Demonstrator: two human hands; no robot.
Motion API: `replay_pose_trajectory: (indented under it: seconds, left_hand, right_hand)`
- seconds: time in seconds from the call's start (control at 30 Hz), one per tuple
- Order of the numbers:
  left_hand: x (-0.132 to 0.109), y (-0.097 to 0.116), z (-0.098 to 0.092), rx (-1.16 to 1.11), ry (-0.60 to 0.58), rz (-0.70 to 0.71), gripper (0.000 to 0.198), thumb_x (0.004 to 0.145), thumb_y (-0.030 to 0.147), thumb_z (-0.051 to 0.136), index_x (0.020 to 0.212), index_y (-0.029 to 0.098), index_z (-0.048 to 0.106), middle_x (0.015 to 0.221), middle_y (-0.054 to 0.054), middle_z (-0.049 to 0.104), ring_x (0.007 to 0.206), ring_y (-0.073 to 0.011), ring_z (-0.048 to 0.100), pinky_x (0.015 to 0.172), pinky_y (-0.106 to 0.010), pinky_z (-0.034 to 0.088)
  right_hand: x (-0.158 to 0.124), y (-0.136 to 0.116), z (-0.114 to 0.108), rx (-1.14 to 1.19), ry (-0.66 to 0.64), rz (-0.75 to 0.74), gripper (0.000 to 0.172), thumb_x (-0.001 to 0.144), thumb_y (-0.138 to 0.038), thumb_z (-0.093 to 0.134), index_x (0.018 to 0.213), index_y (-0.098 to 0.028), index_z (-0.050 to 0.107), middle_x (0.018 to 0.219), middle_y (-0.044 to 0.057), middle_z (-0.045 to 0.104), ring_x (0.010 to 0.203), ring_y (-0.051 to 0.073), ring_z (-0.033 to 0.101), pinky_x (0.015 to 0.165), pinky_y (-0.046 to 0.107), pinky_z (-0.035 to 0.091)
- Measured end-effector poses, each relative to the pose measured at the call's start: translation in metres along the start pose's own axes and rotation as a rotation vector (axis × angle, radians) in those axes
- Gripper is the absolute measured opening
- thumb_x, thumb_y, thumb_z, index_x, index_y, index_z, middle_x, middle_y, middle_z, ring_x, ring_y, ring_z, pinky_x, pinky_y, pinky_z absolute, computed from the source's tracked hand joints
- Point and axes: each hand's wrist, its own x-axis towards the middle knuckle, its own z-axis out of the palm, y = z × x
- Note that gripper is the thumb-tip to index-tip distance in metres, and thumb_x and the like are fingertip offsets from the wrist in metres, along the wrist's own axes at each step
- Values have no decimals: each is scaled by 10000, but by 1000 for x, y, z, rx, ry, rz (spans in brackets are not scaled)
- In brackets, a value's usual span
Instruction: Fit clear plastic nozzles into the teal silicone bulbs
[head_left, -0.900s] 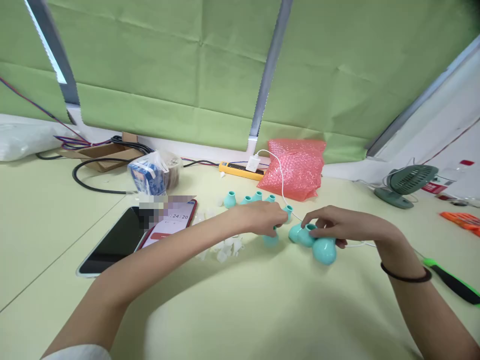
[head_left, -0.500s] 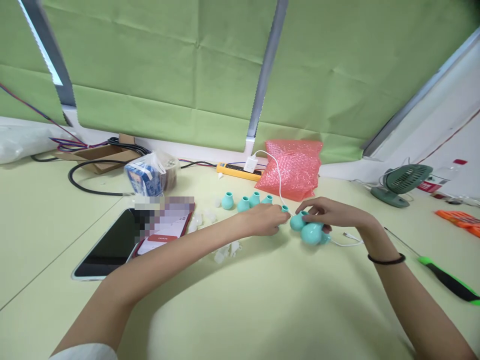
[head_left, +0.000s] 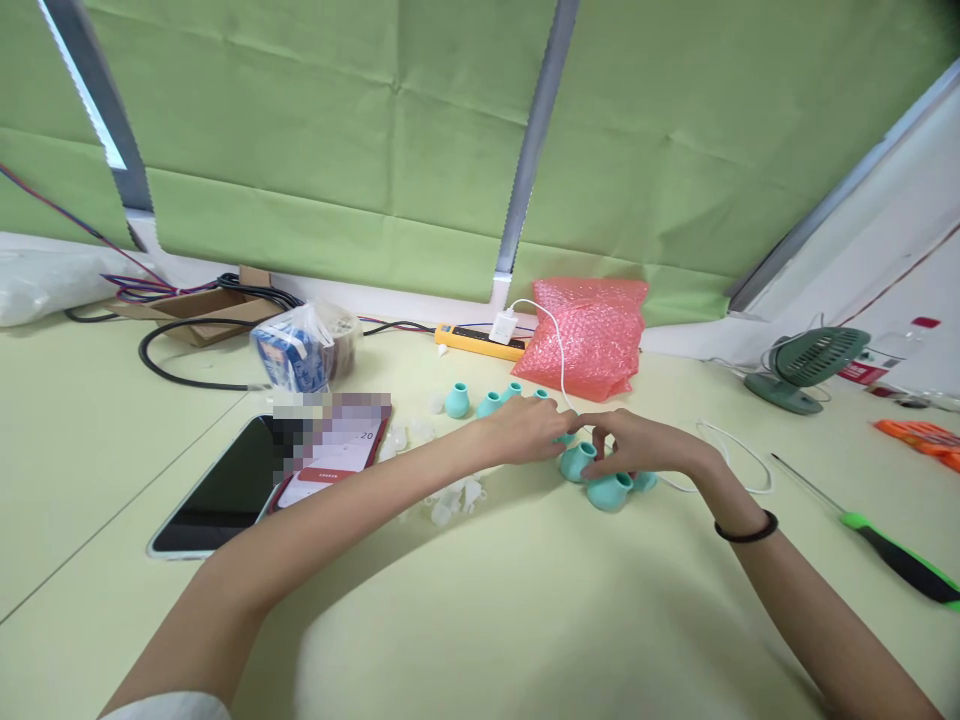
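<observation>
Green curtain [head_left: 315, 130] hangs behind a pale yellow-green bench [head_left: 525, 620]. Both forearms reach out over the middle of it, and the hands meet near its far half.

Three teal pots [head_left: 609, 492] sit bunched together on the bench under the right hand [head_left: 637, 445]. Its grip is bent down over them, thumb and forefinger closing on the mouth of the leftmost pot, while the other two show just below and beside the palm. A black band [head_left: 746, 528] circles that wrist.

The left hand [head_left: 536, 428] lies just beside it, fingers bunched and tips touching the right forefinger. A sliver of teal shows under those tips, but I cannot tell whether that grip pinches it or only rests on it.

Four back pots [head_left: 457, 401] stand upright in a loose row just beyond the left hand. White scraps [head_left: 450, 495] lie under the left forearm. A white cable [head_left: 559, 350] runs from a charger [head_left: 504, 326] on a yellow power strip [head_left: 472, 340] past the hands and loops to the right. Pink bubble wrap [head_left: 592, 335] lies behind.

To the left are a dark phone [head_left: 225, 490], a red phone [head_left: 334, 455] touching it, and a bag [head_left: 300, 355]. To the right are a green fan [head_left: 806, 365] and a green-handled screwdriver [head_left: 892, 555], well apart from the pots.
</observation>
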Motion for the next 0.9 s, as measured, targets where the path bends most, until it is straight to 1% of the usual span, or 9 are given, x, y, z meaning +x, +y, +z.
replay_pose_trajectory:
  seconds: [0.1,0.27,0.33,0.43,0.5,0.57,0.7,0.8,0.9]
  left_hand:
    - [-12,-1,-17,12,39,-15,259,817,310,377,1001,157,476,838,-71,550,742,-220,560,518,-272,418]
    - [-61,14,-38,116,127,5,200,817,260,371,916,151,507,783,-64,538,663,-200,542,491,-280,415]
    - [-88,24,-34,143,131,45,172,808,226,375,837,149,527,740,-62,537,625,-196,532,477,-290,415]
    - [-122,39,-13,177,177,140,181,780,174,406,901,123,530,695,-72,548,605,-199,528,454,-289,412]
    - [-137,46,4,199,202,131,216,782,160,407,955,102,523,844,-137,571,773,-252,547,557,-339,452]
    - [-145,49,19,159,137,3,300,804,223,393,1071,113,477,1106,-190,484,985,-322,474,735,-445,430]
    - [-151,48,30,-66,-36,-189,460,831,364,356,1250,180,305,1341,-162,225,1201,-369,218,902,-549,278]
    - [-153,44,28,-213,-93,-186,486,849,376,329,1287,187,235,1378,-149,120,1244,-358,72,934,-558,228]
    - [-155,42,24,-317,-103,-139,476,848,323,353,1286,181,236,1389,-146,55,1247,-350,0,949,-546,215]
  right_hand:
    - [-6,-3,-4,-6,1,44,621,577,-467,645,1116,-228,447,752,28,598,484,142,565,402,235,451]
    - [-31,14,-30,-67,314,27,476,650,-497,573,1039,-229,509,786,42,609,621,166,572,524,257,461]
    - [-35,29,-31,-67,385,84,432,666,-508,550,975,-207,547,762,58,606,614,168,563,496,253,460]
    - [-28,48,-14,25,326,147,443,649,-521,555,943,-189,564,753,65,607,572,160,553,425,238,447]
    - [-17,57,2,158,185,113,409,663,-517,538,881,-175,589,650,41,588,507,141,534,390,227,432]
    - [-8,63,12,209,167,79,381,662,-510,539,812,-165,601,543,6,538,465,123,503,375,215,413]
    - [3,70,17,235,388,37,416,634,-515,565,871,-174,527,566,-17,506,509,122,493,430,223,418]
    - [9,75,19,259,549,6,475,606,-527,589,919,-200,446,722,8,535,601,140,531,520,253,447]
    - [13,78,24,290,576,-26,502,569,-553,606,884,-207,422,782,22,532,586,148,544,504,267,449]
